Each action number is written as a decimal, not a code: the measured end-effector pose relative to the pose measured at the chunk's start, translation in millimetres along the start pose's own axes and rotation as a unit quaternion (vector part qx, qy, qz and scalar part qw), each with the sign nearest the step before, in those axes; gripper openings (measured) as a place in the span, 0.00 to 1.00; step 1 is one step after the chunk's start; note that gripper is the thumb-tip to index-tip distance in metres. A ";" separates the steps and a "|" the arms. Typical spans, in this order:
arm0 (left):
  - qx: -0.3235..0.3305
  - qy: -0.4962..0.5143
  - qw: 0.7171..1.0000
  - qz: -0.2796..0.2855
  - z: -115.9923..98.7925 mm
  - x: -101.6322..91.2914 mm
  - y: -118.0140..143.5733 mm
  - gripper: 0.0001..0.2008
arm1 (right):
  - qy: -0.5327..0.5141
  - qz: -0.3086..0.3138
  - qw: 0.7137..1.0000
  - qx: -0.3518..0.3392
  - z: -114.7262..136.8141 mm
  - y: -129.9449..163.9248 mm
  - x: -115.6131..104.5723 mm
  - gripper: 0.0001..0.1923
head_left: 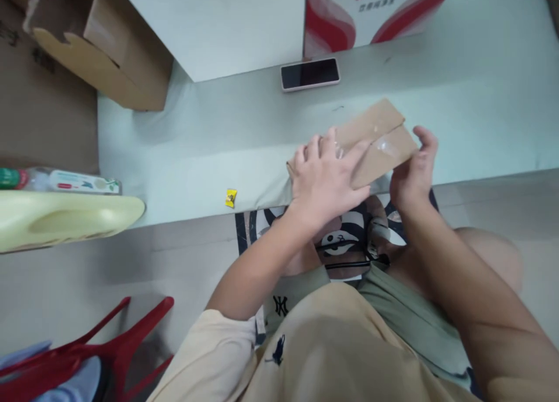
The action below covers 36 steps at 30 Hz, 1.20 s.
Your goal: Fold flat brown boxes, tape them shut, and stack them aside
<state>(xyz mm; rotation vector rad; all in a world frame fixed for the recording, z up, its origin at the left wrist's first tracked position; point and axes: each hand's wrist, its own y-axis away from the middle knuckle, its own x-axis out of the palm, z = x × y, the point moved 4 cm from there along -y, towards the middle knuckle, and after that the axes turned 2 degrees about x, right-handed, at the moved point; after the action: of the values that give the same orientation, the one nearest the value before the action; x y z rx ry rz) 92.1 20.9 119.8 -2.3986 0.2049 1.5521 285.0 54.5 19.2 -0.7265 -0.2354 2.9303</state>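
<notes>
A small brown cardboard box (pixel 371 125) with glossy clear tape is tilted at the table's front edge. My left hand (pixel 325 172) lies across its left part, fingers spread over the top and thumb along the near side. At the box's right end is my right hand (pixel 413 172), closed round the near corner with one finger raised; its other fingers are partly hidden. The underside of the box cannot be seen.
Behind the box lies a phone (pixel 310 74) on the pale table cover (pixel 196 140). A small yellow wrapped piece (pixel 231 198) sits near the front edge. Cartons (pixel 144 58) stand behind and left. A red chair (pixel 117 349) is at lower left.
</notes>
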 end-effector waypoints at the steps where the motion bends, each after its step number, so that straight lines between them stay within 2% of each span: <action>1: -0.003 0.006 1.000 -0.002 3.2 -0.2 -0.4 0.37 | -0.064 -0.022 0.998 0.005 -2.5 -0.7 -1.7 0.35; 3: -0.010 0.035 0.999 -0.014 15.4 -2.7 -0.8 0.40 | -0.156 -0.048 0.986 0.019 -6.1 -1.9 -4.1 0.31; 5: -0.023 0.099 0.993 -0.052 34.7 -9.3 0.5 0.41 | -0.172 -0.039 0.984 0.034 -6.4 -1.9 -4.5 0.29; 7: -0.038 0.212 0.972 -0.097 56.0 -17.1 4.7 0.42 | -0.164 -0.005 0.985 0.049 -2.9 0.0 -3.3 0.26; 9: -0.067 0.367 0.918 -0.139 72.5 -21.4 11.8 0.40 | -0.168 0.056 0.982 0.058 4.8 3.8 1.1 0.26; 11: -0.107 0.509 0.837 -0.171 79.3 -18.0 20.8 0.37 | -0.191 0.124 0.973 0.044 17.5 8.8 7.2 0.27; 12: -0.133 0.560 0.799 -0.175 78.7 -12.5 25.0 0.36 | -0.205 0.151 0.967 0.028 25.2 11.3 9.8 0.28; 14: -0.188 0.618 0.746 -0.161 72.1 4.2 31.3 0.34 | -0.226 0.186 0.956 -0.004 39.2 15.4 12.7 0.32; 17: -0.250 0.687 0.673 -0.114 58.2 37.0 30.9 0.34 | -0.233 0.175 0.957 -0.014 49.2 16.1 8.5 0.37; 19: -0.262 0.705 0.655 -0.073 52.2 58.6 23.3 0.33 | -0.228 0.142 0.963 -0.022 49.7 13.4 -0.1 0.38; 21: -0.269 0.697 0.663 -0.051 53.4 76.8 13.4 0.33 | -0.224 0.111 0.967 -0.040 48.2 10.0 -10.3 0.36; 23: -0.284 0.659 0.696 -0.027 61.1 90.3 4.1 0.33 | -0.217 0.099 0.970 -0.046 45.0 7.0 -17.8 0.35; 25: -0.281 0.591 0.756 -0.008 72.6 94.0 -4.9 0.32 | -0.190 0.104 0.976 -0.033 40.6 5.0 -20.3 0.32; 26: -0.261 0.546 0.796 -0.021 78.9 89.9 -9.8 0.33 | -0.174 0.111 0.978 -0.025 38.5 4.5 -19.7 0.32; 27: -0.224 0.497 0.837 -0.051 84.2 82.0 -14.7 0.34 | -0.159 0.120 0.980 -0.017 36.8 4.3 -18.2 0.31; 28: -0.170 0.440 0.875 -0.109 87.8 69.7 -19.0 0.37 | -0.148 0.127 0.981 -0.013 35.8 4.5 -16.2 0.31; 29: -0.102 0.381 0.904 -0.166 88.2 56.2 -21.8 0.38 | -0.142 0.132 0.981 -0.013 35.5 4.9 -14.1 0.31; 30: -0.024 0.342 0.918 -0.200 85.0 44.6 -23.5 0.38 | -0.138 0.137 0.981 -0.017 36.1 5.4 -12.0 0.31; 31: 0.050 0.313 0.925 -0.207 79.8 36.1 -24.1 0.35 | -0.135 0.143 0.980 -0.024 37.4 5.9 -10.3 0.31; 33: 0.138 0.254 0.941 -0.176 68.9 29.0 -23.7 0.31 | -0.124 0.160 0.979 -0.040 39.9 6.2 -7.8 0.32; 34: 0.158 0.226 0.950 -0.146 64.4 30.0 -23.1 0.30 | -0.120 0.167 0.978 -0.043 40.1 5.5 -7.3 0.32; 36: 0.156 0.196 0.959 -0.136 61.0 34.3 -21.0 0.32 | -0.112 0.167 0.979 -0.038 35.8 1.5 -7.9 0.33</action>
<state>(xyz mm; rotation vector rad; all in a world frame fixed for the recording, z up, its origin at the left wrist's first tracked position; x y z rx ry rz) 58.8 60.6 68.3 -2.3337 0.1733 0.8474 274.9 47.4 53.8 -0.4828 -0.2707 3.3438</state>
